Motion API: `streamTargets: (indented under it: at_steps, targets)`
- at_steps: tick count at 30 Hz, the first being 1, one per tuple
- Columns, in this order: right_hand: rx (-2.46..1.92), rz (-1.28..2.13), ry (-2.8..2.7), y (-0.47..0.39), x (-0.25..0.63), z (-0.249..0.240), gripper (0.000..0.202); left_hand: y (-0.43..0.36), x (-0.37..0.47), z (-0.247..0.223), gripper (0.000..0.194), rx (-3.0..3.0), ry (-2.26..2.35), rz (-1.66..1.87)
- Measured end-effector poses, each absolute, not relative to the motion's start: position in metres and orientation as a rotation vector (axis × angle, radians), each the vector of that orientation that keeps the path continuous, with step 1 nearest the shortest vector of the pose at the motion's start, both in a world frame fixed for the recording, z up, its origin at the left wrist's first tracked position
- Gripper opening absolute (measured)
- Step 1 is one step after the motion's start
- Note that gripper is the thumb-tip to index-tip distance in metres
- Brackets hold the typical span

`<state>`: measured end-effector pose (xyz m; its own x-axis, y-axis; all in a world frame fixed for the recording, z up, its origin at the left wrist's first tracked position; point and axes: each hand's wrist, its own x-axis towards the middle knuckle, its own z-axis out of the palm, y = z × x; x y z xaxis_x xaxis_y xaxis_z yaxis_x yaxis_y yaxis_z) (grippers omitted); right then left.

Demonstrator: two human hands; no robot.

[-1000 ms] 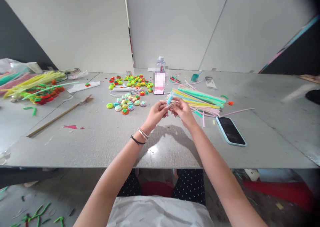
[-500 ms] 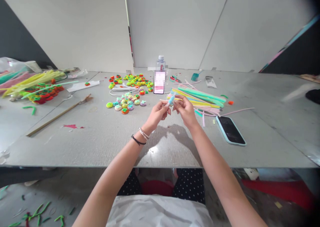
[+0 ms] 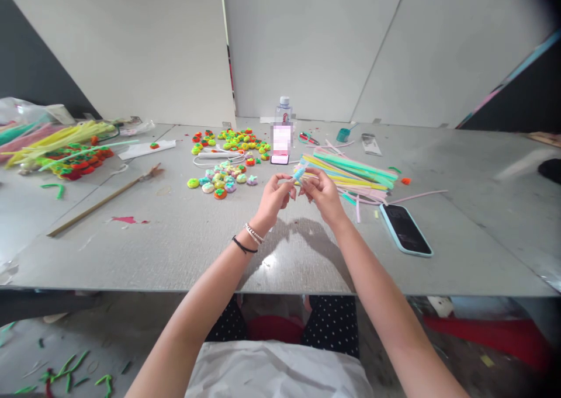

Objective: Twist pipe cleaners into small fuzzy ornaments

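Observation:
Between my two hands, above the table, is a light-blue fuzzy pipe cleaner [image 3: 300,173], bent or coiled into a small shape. My left hand [image 3: 277,196] pinches it from the left with thumb and fingers. From the right, my right hand [image 3: 322,192] closes its fingertips on the lower part of the same piece. The fingers hide some of it. Left of my hands lies a group of small pastel fuzzy pieces [image 3: 228,173], with an orange one [image 3: 220,194] at its front. Just behind my right hand spreads a bundle of pastel pipe cleaners [image 3: 359,173].
An upright lit phone [image 3: 280,146] leans before a bottle [image 3: 284,108]. A dark-screened phone [image 3: 406,228] lies at right. Yellow and orange pieces [image 3: 239,138], a white corded tool [image 3: 221,155], a wooden stick [image 3: 100,205] and more pipe cleaners [image 3: 65,141] lie leftward.
The light-blue piece is tilted slightly more and sits a little lower between my fingers. Both hands stay in nearly the same place; the view has shifted slightly.

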<state>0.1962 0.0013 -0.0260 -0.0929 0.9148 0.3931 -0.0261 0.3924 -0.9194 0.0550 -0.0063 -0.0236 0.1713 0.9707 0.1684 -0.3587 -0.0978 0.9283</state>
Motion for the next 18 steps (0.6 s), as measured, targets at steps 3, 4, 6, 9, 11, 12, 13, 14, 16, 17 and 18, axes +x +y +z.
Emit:
streamTargets:
  at_steps: [3,4,6,9,11,12,13,14,16,17,18]
  targets:
    - [-0.865,0.974,-1.44,0.0009,0.1957,-0.0254,0.045,-0.0065,0.0561,-0.0235,0.024,1.142,0.751,1.311]
    - [-0.871,0.971,-1.443,0.0008,0.1955,-0.0253,0.046,-0.0067,0.0564,-0.0235,0.025,1.148,0.755,1.314]
    - [-0.872,0.973,-1.451,0.0006,0.1951,-0.0254,0.047,-0.0071,0.0569,-0.0235,0.03,1.161,0.75,1.314]
    - [-0.855,0.982,-1.469,0.0012,0.1956,-0.0265,0.048,-0.0068,0.0567,-0.0244,0.042,1.208,0.69,1.285]
    - [-0.851,0.974,-1.478,0.002,0.1964,-0.0275,0.048,-0.0061,0.0562,-0.0256,0.047,1.231,0.65,1.273]
    - [-0.852,0.962,-1.481,0.0023,0.1968,-0.0278,0.047,-0.0056,0.0558,-0.0263,0.048,1.233,0.637,1.271]
    - [-0.857,0.947,-1.484,0.0026,0.197,-0.028,0.047,-0.0052,0.0554,-0.0268,0.049,1.231,0.627,1.267]
    - [-0.863,0.926,-1.487,0.0027,0.1971,-0.028,0.046,-0.0048,0.0548,-0.0271,0.049,1.226,0.619,1.259]
    - [-0.873,0.872,-1.488,0.0024,0.1968,-0.0276,0.043,-0.0046,0.0536,-0.0267,0.048,1.219,0.593,1.231]
    - [-0.871,0.843,-1.487,0.0022,0.1965,-0.0274,0.041,-0.0048,0.053,-0.026,0.047,1.216,0.576,1.217]
    - [-0.865,0.816,-1.483,0.0019,0.1963,-0.0274,0.04,-0.0052,0.0525,-0.025,0.045,1.215,0.56,1.203]
